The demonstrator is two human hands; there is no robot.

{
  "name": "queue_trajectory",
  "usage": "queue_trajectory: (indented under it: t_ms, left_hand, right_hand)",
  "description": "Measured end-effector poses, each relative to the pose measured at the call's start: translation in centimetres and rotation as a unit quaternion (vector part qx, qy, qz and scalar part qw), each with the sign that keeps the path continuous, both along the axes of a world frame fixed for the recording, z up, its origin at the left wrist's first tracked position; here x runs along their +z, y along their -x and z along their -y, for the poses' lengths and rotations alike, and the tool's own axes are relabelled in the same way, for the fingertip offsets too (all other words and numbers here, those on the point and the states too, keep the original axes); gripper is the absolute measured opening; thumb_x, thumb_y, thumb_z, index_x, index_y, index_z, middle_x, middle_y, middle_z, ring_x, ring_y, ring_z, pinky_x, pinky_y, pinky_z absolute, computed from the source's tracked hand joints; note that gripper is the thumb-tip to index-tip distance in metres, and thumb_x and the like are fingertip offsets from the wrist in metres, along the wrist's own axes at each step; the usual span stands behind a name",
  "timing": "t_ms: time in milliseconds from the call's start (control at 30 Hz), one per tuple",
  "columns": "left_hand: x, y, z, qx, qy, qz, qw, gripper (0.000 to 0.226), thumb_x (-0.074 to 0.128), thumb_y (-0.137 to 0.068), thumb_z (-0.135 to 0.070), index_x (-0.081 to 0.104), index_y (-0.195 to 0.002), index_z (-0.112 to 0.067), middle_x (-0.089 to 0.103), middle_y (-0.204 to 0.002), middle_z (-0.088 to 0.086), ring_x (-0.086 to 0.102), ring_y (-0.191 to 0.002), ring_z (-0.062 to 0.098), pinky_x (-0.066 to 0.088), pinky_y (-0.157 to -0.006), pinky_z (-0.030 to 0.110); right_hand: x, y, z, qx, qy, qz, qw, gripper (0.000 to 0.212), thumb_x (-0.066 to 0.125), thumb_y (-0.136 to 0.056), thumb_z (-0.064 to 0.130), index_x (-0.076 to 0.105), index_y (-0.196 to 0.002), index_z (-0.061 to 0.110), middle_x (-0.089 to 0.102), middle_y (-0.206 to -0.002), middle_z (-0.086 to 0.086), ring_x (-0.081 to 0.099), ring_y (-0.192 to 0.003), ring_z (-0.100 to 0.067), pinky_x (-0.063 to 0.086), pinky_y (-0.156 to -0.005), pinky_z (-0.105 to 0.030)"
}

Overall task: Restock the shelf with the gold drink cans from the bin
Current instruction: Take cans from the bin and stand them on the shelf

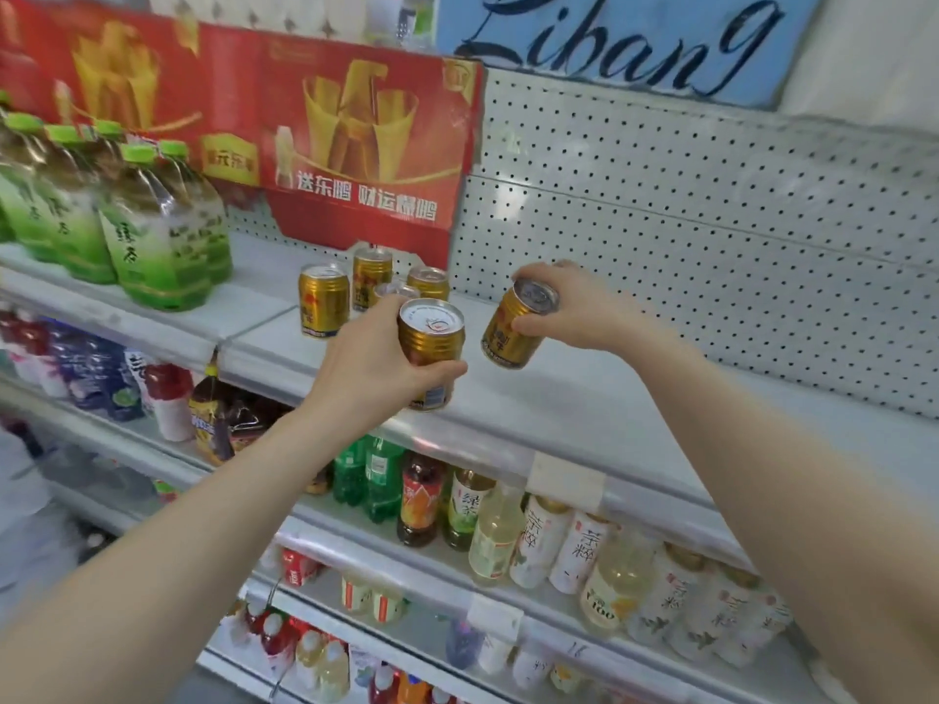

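Just in front of the standing cans (323,302) on the shelf (635,414), left hand (373,363) clamped round an upright gold can (432,337), nearer to them; right of them and apart, right hand (574,309) gripping a second can (510,335), long axis tilted, top leaning right, probably needing uprighting first.

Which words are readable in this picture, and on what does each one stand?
"Libang": blue sign.
"送东鹏 财运爆鹏": red carton.
"绿茶": green bottles.
"茶粹": white bottles.
Labels on each gold can and the price tags: too blurred to read.
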State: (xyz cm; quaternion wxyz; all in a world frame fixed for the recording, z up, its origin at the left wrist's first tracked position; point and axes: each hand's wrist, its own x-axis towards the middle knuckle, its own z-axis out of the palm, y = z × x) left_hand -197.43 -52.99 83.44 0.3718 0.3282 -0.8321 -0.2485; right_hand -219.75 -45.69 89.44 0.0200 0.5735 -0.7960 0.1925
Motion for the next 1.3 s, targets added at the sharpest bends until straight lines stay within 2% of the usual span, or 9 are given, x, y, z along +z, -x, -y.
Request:
queue_trajectory:
  t_ms: [167,333,433,533,700,800,933,1133,1300]
  left_hand:
    - [-0.5,3.3,2.6,0.006,0.006,0.015,1.0,0.063,0.078,-0.059,-0.061,0.047,-0.107,-0.034,0.058,-0.094,-0.019,0.058,-0.089,0.007,0.045,-0.071,0.026]
    - [-1.9,5.6,4.1,-0.005,-0.015,0.033,0.999,0.075,0.078,-0.056,-0.062,0.05,-0.118,-0.032,0.064,-0.107,-0.017,0.059,-0.097,0.007,0.05,-0.082,0.029]
    - [-2.4,6.9,4.5,-0.008,-0.023,0.039,0.999,0.076,0.078,-0.055,-0.062,0.05,-0.118,-0.03,0.065,-0.108,-0.015,0.06,-0.098,0.007,0.05,-0.083,0.029]
    - [-2.8,8.2,4.9,-0.008,-0.025,0.045,0.999,0.077,0.078,-0.055,-0.062,0.05,-0.119,-0.03,0.065,-0.108,-0.014,0.06,-0.098,0.008,0.05,-0.082,0.029]
    - [-3.3,9.8,5.3,0.004,-0.02,0.06,0.998,0.074,0.078,-0.055,-0.063,0.049,-0.115,-0.03,0.065,-0.105,-0.013,0.061,-0.096,0.01,0.051,-0.078,0.029]
    - [-3.7,10.4,5.2,0.013,-0.021,0.06,0.998,0.075,0.077,-0.054,-0.065,0.047,-0.114,-0.031,0.065,-0.104,-0.014,0.061,-0.095,0.009,0.05,-0.075,0.027]
    - [-3.9,10.6,5.2,0.014,-0.02,0.061,0.998,0.076,0.077,-0.055,-0.066,0.045,-0.116,-0.032,0.063,-0.106,-0.015,0.06,-0.095,0.008,0.047,-0.074,0.025]
    - [-3.3,10.6,5.2,-0.002,0.04,0.106,0.994,0.093,0.076,-0.057,-0.065,0.037,-0.133,-0.027,0.055,-0.126,-0.007,0.055,-0.111,0.013,0.046,-0.085,0.028]
    - [-1.7,9.7,5.1,-0.024,0.082,0.121,0.989,0.089,0.074,-0.067,-0.059,0.036,-0.139,-0.022,0.048,-0.135,-0.001,0.05,-0.119,0.016,0.042,-0.093,0.031]
  right_hand:
    - [-1.3,3.7,5.6,0.027,-0.055,-0.006,0.998,0.062,0.068,-0.084,0.03,0.042,-0.14,0.031,0.045,-0.131,-0.008,0.05,-0.118,-0.029,0.044,-0.079,-0.03]
    - [-2.7,6.1,8.7,0.051,-0.082,0.002,0.995,0.063,0.066,-0.086,0.019,0.04,-0.142,0.029,0.042,-0.134,-0.01,0.046,-0.123,-0.03,0.044,-0.082,-0.03]
    - [-3.2,7.0,9.7,0.06,-0.102,0.002,0.993,0.064,0.063,-0.087,0.015,0.039,-0.144,0.03,0.042,-0.138,-0.01,0.044,-0.126,-0.03,0.044,-0.089,-0.032]
    - [-3.3,7.1,10.2,0.078,-0.106,0.008,0.991,0.064,0.059,-0.086,0.011,0.04,-0.144,0.031,0.041,-0.142,-0.007,0.045,-0.128,-0.028,0.045,-0.088,-0.031]
    - [-3.8,7.3,10.4,0.094,-0.065,-0.01,0.993,0.046,0.06,-0.09,0.038,0.049,-0.134,0.035,0.048,-0.13,-0.007,0.052,-0.115,-0.026,0.039,-0.082,-0.027]
    - [-4.2,7.6,10.4,0.104,-0.048,-0.005,0.993,0.039,0.058,-0.092,0.032,0.051,-0.13,0.034,0.049,-0.131,-0.005,0.052,-0.113,-0.024,0.039,-0.084,-0.027]
    - [-4.6,8.0,10.2,0.12,-0.045,-0.01,0.992,0.04,0.056,-0.092,0.029,0.049,-0.131,0.033,0.045,-0.139,-0.001,0.05,-0.12,-0.021,0.041,-0.096,-0.032]
    - [-4.7,8.0,9.2,0.125,-0.019,-0.056,0.99,0.046,0.047,-0.097,0.034,0.042,-0.142,0.03,0.044,-0.144,-0.001,0.044,-0.128,-0.02,0.036,-0.102,-0.034]
    - [-4.2,8.0,6.8,0.106,0.054,-0.125,0.985,0.046,0.043,-0.1,0.034,0.039,-0.145,0.025,0.046,-0.143,-0.002,0.042,-0.129,-0.022,0.035,-0.102,-0.035]
